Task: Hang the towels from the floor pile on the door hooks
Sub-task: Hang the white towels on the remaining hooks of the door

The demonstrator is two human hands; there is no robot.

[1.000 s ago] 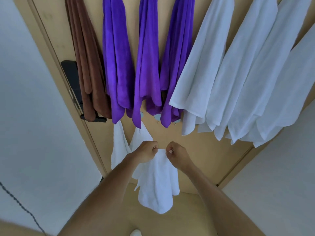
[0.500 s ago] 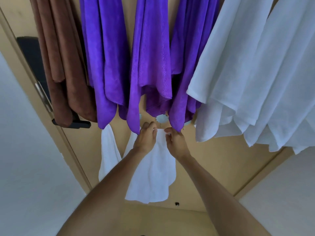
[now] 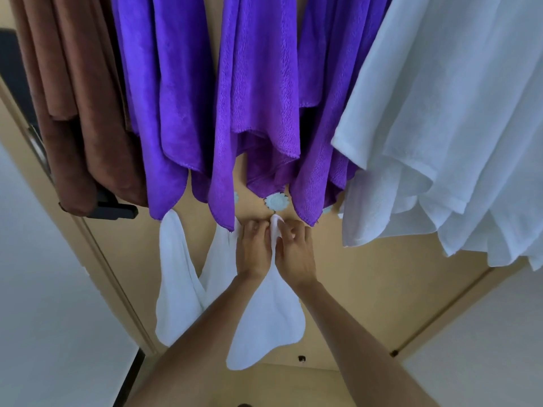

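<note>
Head view: both hands, left [image 3: 255, 251] and right [image 3: 295, 254], pinch white towel [image 3: 264, 324] top; cloth hangs below grip.

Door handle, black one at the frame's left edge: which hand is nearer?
Left. The left hand grips the small white towel on the side toward the door handle; the right hand grips it beside, farther off.
</note>
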